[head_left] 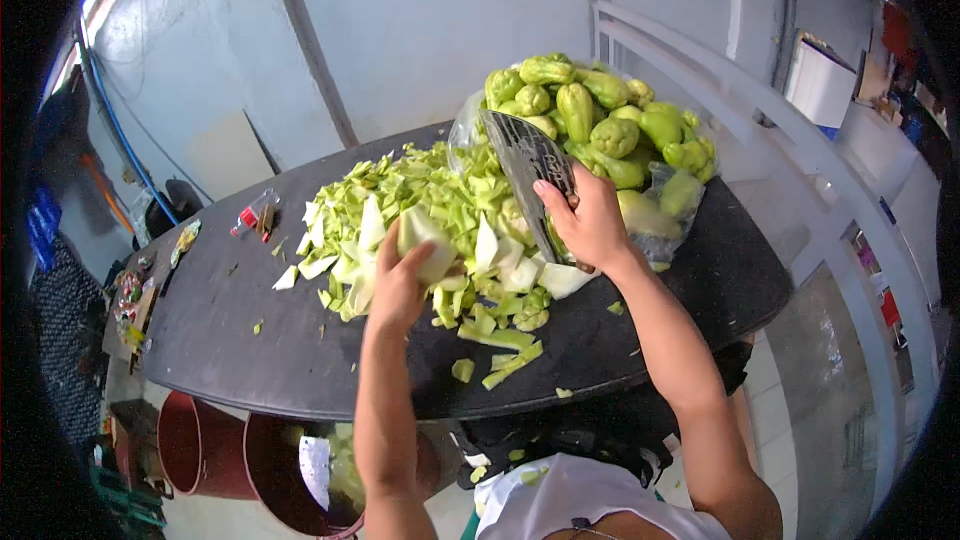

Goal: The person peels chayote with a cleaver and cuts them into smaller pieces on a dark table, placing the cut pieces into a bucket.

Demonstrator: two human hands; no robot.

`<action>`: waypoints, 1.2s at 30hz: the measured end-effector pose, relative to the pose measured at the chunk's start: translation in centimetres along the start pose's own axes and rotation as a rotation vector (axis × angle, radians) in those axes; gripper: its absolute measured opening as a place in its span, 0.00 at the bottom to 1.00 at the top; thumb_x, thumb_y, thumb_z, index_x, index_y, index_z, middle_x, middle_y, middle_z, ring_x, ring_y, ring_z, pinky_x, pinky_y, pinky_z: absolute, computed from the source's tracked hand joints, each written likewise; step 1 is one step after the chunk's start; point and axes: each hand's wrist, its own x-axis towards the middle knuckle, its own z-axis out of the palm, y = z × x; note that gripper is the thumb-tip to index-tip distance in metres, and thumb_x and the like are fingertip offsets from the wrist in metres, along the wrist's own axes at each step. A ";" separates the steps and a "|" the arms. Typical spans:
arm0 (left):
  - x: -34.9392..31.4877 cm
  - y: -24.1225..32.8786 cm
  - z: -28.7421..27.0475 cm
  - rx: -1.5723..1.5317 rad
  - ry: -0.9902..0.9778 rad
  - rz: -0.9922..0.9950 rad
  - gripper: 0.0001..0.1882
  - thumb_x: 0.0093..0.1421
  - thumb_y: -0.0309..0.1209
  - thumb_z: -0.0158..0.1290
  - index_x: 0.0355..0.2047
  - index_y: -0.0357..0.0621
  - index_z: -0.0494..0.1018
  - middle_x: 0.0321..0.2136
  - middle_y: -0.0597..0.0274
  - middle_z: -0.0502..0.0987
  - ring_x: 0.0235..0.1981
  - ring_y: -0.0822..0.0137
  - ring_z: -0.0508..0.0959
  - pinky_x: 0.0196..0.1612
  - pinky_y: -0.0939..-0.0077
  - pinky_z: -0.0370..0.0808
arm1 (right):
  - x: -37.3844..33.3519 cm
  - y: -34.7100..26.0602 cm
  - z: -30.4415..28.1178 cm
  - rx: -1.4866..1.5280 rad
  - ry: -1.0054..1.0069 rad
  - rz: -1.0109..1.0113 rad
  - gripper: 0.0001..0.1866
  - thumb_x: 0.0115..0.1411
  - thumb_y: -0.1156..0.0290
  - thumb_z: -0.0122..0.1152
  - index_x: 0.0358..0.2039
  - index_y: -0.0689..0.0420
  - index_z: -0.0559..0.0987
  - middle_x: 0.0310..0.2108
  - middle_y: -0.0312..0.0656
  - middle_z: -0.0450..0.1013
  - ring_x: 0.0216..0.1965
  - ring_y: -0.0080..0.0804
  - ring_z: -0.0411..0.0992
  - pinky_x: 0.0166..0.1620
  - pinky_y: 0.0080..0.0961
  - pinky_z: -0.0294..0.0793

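Observation:
My left hand (402,285) is closed around a pale chayote piece (430,248) above the near side of a heap of cut chayote (430,185). In my right hand (592,225) is a cleaver (522,155) with a broad dark blade, tilted up and away to the left. The blade stands apart from the held piece. Whole green chayotes (612,135) are piled in a clear plastic bag (466,134) behind my right hand. Larger white chunks lie around my left hand, and a few green strips (512,365) are scattered nearer to me.
The dark table (250,350) has a curved edge. A small clear bottle with a red cap (252,218) lies at left. Reddish bins (205,445) stand below the near edge. A pale railing (745,80) runs along the right, with a wall behind the table.

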 end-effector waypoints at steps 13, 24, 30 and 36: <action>-28.5 -4.2 -39.8 1.071 0.684 0.068 0.22 0.56 0.29 0.53 0.50 0.33 0.71 0.31 0.61 0.76 0.28 0.65 0.75 0.31 0.71 0.74 | -0.3 1.9 0.4 -0.688 -0.051 -0.348 0.21 0.57 0.77 0.57 0.53 0.57 0.73 0.25 0.52 0.76 0.22 0.43 0.75 0.28 0.35 0.75; -21.3 -3.3 -26.2 0.960 0.819 0.695 0.28 0.50 0.07 0.42 0.53 0.32 0.68 0.45 0.49 0.77 0.45 0.59 0.77 0.50 0.70 0.73 | -1.9 3.4 2.5 -0.939 -0.098 -0.697 0.33 0.55 0.80 0.52 0.62 0.42 0.71 0.25 0.41 0.67 0.27 0.37 0.69 0.34 0.34 0.69; -11.3 2.5 -4.9 1.478 0.094 0.779 0.37 0.43 0.17 0.57 0.58 0.51 0.70 0.58 0.49 0.64 0.60 0.45 0.63 0.62 0.56 0.63 | -2.3 2.9 3.1 -0.947 -0.063 -0.750 0.32 0.56 0.79 0.52 0.62 0.40 0.71 0.26 0.39 0.67 0.29 0.35 0.68 0.36 0.32 0.67; -1.2 1.5 1.5 1.769 -0.066 0.822 0.39 0.48 0.25 0.58 0.62 0.66 0.66 0.66 0.48 0.54 0.66 0.41 0.53 0.65 0.47 0.55 | -1.5 3.0 1.9 -0.960 -0.069 -0.694 0.30 0.58 0.77 0.52 0.60 0.39 0.73 0.25 0.38 0.68 0.29 0.34 0.68 0.38 0.31 0.66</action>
